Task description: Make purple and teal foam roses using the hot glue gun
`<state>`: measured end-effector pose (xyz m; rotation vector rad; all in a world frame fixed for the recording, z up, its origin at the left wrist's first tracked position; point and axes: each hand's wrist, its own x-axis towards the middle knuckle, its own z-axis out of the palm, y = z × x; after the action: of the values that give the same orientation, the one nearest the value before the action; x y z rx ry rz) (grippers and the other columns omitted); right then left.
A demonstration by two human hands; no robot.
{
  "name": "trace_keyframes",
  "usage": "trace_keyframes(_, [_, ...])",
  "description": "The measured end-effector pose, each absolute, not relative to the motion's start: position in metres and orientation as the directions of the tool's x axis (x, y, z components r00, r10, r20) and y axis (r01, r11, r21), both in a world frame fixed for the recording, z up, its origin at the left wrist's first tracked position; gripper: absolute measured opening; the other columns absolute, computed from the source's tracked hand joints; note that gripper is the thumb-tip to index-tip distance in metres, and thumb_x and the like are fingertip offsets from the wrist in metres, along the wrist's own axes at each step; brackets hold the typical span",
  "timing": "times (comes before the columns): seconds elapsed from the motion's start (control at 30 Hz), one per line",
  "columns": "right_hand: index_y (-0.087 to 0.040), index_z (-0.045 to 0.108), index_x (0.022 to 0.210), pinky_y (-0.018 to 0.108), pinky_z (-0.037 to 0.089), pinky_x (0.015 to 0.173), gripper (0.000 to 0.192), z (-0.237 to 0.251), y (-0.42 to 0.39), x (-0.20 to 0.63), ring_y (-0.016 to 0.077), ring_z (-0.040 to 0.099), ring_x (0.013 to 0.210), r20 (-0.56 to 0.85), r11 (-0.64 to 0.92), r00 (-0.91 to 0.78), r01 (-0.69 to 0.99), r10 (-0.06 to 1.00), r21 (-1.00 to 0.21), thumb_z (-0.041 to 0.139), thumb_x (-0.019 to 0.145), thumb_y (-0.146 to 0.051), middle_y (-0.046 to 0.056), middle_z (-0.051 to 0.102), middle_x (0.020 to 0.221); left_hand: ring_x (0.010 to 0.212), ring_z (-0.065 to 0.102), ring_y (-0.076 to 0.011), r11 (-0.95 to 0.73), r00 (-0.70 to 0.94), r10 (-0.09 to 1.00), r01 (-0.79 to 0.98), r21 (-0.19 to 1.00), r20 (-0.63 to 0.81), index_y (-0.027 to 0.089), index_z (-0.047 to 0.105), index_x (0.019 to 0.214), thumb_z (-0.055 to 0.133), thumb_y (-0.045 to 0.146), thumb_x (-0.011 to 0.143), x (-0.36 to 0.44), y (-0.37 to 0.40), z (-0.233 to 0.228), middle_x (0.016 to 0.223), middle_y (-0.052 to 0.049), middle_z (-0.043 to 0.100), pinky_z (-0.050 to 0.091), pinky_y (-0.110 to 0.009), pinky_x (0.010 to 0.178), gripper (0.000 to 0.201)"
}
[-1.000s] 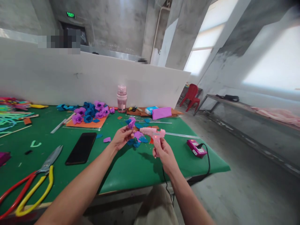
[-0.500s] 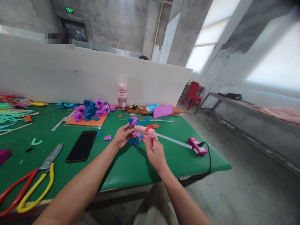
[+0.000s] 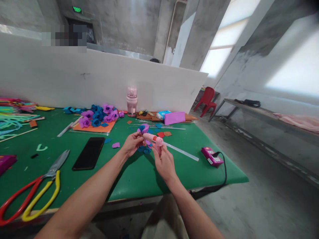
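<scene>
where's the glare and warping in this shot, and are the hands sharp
Head view: windows at right blow out white; wide-angle lens bends the white partition and table edges; left hand, right hand and pink glue gun read fairly sharp.

both forearms outstretched, left hand (image 3: 131, 146) and right hand (image 3: 163, 161) close together, fingers curled in grips

A craft workshop in a bare concrete hall: a green-covered table (image 3: 129, 179) strewn with paper flowers (image 3: 99, 116), large scissors (image 3: 37, 192) and coloured strips (image 3: 12, 121), backed by a white partition (image 3: 74, 83).
</scene>
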<state>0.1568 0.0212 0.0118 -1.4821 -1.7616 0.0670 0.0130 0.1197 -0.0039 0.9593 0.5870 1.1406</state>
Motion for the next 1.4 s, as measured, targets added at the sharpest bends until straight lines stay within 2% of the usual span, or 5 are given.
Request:
trace_keyframes(0.3, [-0.014, 0.056, 0.116, 0.036, 0.045, 0.09, 0.036, 0.0112, 0.0227, 0.1573, 0.0246, 0.057, 0.108, 0.551, 0.342, 0.025, 0.76, 0.834, -0.553, 0.036, 0.091, -0.032, 0.014, 0.063, 0.112, 0.052, 0.058, -0.0077, 0.113, 0.343, 0.936, -0.492, 0.863, 0.073, 0.013, 0.06, 0.081, 0.077, 0.022, 0.059, 0.0126, 0.1206, -0.0069, 0.068, 0.002, 0.063, 0.047, -0.021, 0.055, 0.029])
trace_keyframes(0.57, [-0.011, 0.048, 0.123, 0.036, 0.044, 0.09, 0.041, 0.0132, 0.0226, 0.1568, 0.0257, 0.054, 0.112, 0.513, 0.313, 0.033, 0.758, 0.858, -0.572, 0.035, 0.091, -0.032, 0.016, 0.057, 0.121, 0.051, 0.057, -0.0078, 0.111, 0.349, 0.934, -0.491, 0.864, 0.079, 0.012, 0.06, 0.079, 0.078, 0.022, 0.058, 0.0133, 0.118, -0.0034, 0.067, 0.001, 0.062, 0.047, -0.021, 0.054, 0.029])
trace_keyframes(0.83, [-0.012, 0.051, 0.121, 0.036, 0.044, 0.089, 0.039, 0.0122, 0.0219, 0.1567, 0.0258, 0.055, 0.11, 0.515, 0.307, 0.029, 0.774, 0.857, -0.554, 0.034, 0.092, -0.033, 0.015, 0.061, 0.113, 0.051, 0.057, -0.0075, 0.121, 0.338, 0.939, -0.5, 0.858, 0.065, 0.012, 0.06, 0.078, 0.079, 0.022, 0.057, 0.0142, 0.1175, -0.0025, 0.068, 0.001, 0.062, 0.048, -0.022, 0.054, 0.029])
trace_keyframes(1.4, [-0.012, 0.05, 0.122, 0.036, 0.045, 0.089, 0.04, 0.0096, 0.0198, 0.1566, 0.0258, 0.055, 0.111, 0.529, 0.312, 0.037, 0.771, 0.848, -0.554, 0.034, 0.092, -0.032, 0.016, 0.06, 0.116, 0.05, 0.056, -0.0077, 0.11, 0.351, 0.933, -0.481, 0.87, 0.077, 0.012, 0.059, 0.079, 0.078, 0.024, 0.058, 0.0142, 0.1166, -0.0012, 0.064, 0.002, 0.061, 0.046, -0.021, 0.052, 0.031])
